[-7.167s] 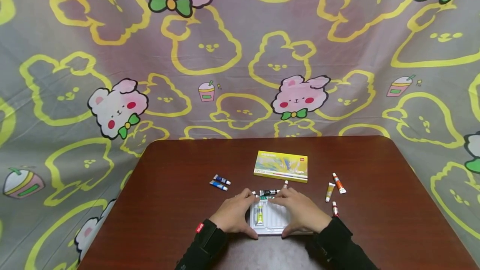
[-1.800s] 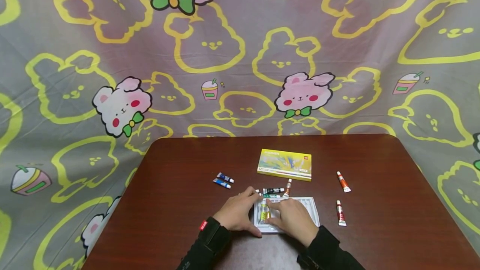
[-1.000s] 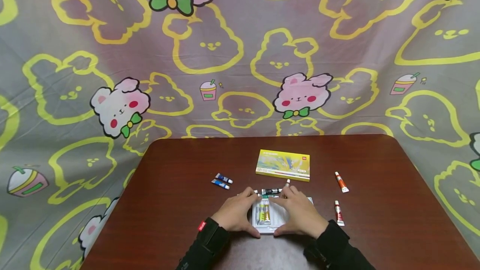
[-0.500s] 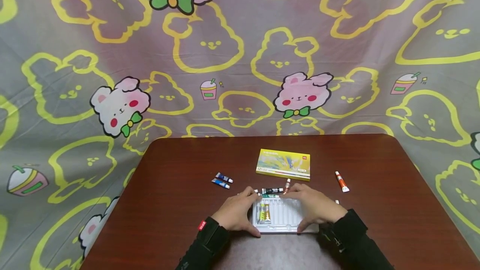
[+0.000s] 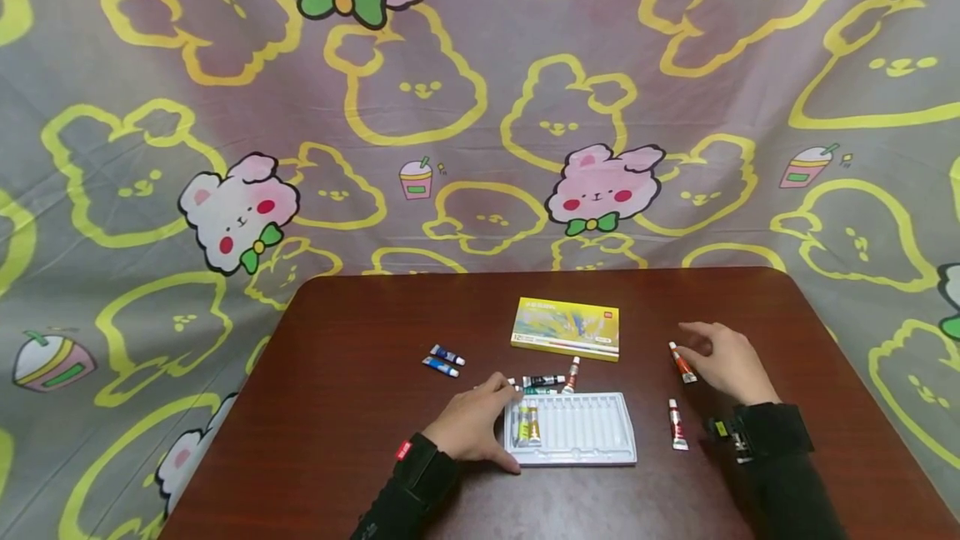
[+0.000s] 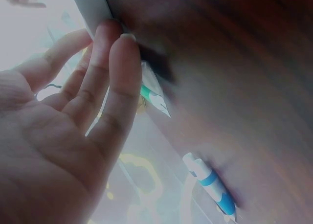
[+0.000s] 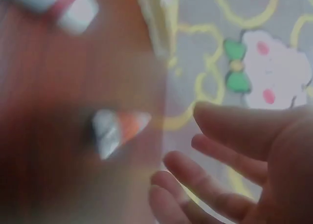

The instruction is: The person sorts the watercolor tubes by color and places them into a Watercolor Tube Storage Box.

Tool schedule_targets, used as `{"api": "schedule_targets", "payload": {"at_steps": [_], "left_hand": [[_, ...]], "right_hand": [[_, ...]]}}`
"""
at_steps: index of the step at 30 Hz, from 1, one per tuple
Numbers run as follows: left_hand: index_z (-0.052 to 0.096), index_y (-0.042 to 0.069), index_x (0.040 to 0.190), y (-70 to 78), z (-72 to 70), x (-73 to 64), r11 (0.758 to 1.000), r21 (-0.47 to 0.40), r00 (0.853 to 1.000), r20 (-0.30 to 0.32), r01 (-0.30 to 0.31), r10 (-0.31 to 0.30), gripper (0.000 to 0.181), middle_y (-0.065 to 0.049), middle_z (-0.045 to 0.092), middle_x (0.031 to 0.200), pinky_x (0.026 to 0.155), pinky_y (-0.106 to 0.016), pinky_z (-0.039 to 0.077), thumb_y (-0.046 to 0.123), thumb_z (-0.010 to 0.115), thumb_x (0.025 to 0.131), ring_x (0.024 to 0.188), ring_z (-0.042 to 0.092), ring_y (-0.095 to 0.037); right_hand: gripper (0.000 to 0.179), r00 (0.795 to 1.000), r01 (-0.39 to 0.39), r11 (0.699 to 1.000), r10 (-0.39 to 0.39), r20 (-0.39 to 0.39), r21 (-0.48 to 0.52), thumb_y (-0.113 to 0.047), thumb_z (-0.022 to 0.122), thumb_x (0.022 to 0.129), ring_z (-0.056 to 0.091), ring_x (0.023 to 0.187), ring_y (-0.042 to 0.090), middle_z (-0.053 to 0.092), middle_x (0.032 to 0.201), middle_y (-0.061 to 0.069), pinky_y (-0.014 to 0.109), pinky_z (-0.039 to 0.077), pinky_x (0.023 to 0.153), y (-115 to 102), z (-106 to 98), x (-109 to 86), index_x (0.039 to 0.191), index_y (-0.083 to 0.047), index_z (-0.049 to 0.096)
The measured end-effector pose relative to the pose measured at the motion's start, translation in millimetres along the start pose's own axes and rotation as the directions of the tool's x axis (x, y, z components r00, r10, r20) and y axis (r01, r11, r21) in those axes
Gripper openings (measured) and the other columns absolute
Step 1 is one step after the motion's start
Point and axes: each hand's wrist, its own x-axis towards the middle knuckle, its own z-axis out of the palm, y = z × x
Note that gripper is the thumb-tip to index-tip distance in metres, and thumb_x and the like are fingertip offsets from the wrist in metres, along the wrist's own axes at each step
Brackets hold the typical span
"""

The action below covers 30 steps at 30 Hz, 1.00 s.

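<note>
The white tray (image 5: 592,422) is clasped by the left grip (image 5: 472,423); the orange tube (image 5: 682,363) is flanked by the right grip (image 5: 730,363), fingers apart. Beyond the tray, a green tube (image 5: 540,391) is partly hidden near a black tube (image 5: 544,380).

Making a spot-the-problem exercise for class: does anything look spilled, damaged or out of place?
Nothing looks spilled or damaged. Mildly untidy: the orange tube and red tube lie loose at differing angles, outside the slotted tray.
</note>
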Motion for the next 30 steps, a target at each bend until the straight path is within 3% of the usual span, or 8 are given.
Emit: {"api": "schedule_targets", "payload": {"at_steps": [4,7,12,20,26,30], "left_hand": [[0.055,0.019,0.136,-0.2,-1.2,-0.7,1.000,-0.004,1.000,-0.001,0.002,-0.002,0.099,0.002,0.049,0.122,0.087,-0.041,0.051,0.063,0.086,0.053,0.095,0.051,-0.013],[0.056,0.019,0.135,-0.5,-0.9,-0.9,1.000,-0.009,1.000,0.001,0.003,-0.003,0.099,0.002,0.049,0.122,0.087,-0.041,0.051,0.063,0.086,0.053,0.095,0.051,-0.013],[0.056,0.019,0.135,-0.4,0.6,-0.2,1.000,-0.010,1.000,0.000,-0.004,0.004,0.099,0.003,0.049,0.122,0.087,-0.040,0.051,0.063,0.086,0.053,0.096,0.051,-0.012],[0.056,0.019,0.135,0.1,-0.7,-1.1,1.000,-0.014,1.000,-0.006,-0.001,0.001,0.098,0.003,0.049,0.123,0.087,-0.040,0.051,0.061,0.088,0.052,0.096,0.052,-0.012],[0.055,0.019,0.136,1.8,-1.4,-1.2,1.000,-0.012,1.000,-0.007,0.003,-0.003,0.098,0.002,0.049,0.124,0.088,-0.041,0.051,0.060,0.088,0.052,0.098,0.052,-0.013],[0.055,0.019,0.136,1.6,-1.6,-1.4,1.000,-0.011,1.000,-0.009,-0.002,0.002,0.098,0.002,0.049,0.125,0.088,-0.042,0.051,0.060,0.088,0.053,0.098,0.052,-0.013]], "right_hand": [[0.054,0.997,0.002,1.000,-0.001,0.078,-0.014,-0.019,0.069,0.090,0.058,0.081,0.026,0.063,0.103,0.022,0.040,0.049,0.064,8,3,-0.2,0.137,0.002,0.053],[0.055,0.995,0.031,0.999,-0.029,0.090,-0.022,-0.016,0.071,0.088,0.058,0.079,0.024,0.062,0.097,0.019,0.040,0.049,0.065,8,9,2.3,0.137,0.001,0.053],[0.048,0.997,0.026,0.999,-0.024,0.067,-0.037,-0.010,0.074,0.083,0.056,0.071,0.019,0.065,0.085,0.012,0.036,0.045,0.062,10,19,6.0,0.128,0.001,0.062],[0.038,0.990,-0.011,1.000,0.010,0.139,0.000,-0.010,0.076,0.080,0.054,0.067,0.019,0.064,0.079,0.009,0.034,0.043,0.058,11,21,5.5,0.114,-0.004,0.061],[0.044,0.999,0.013,0.992,-0.019,0.049,0.129,-0.011,0.074,0.084,0.059,0.062,0.015,0.065,0.085,0.012,0.032,0.052,0.056,6,15,6.5,0.123,-0.006,0.054],[0.052,0.996,0.063,0.954,-0.043,-0.073,0.294,-0.012,0.075,0.084,0.065,0.059,0.013,0.067,0.089,0.014,0.027,0.058,0.056,-5,8,8.4,0.131,-0.008,0.052]]}}
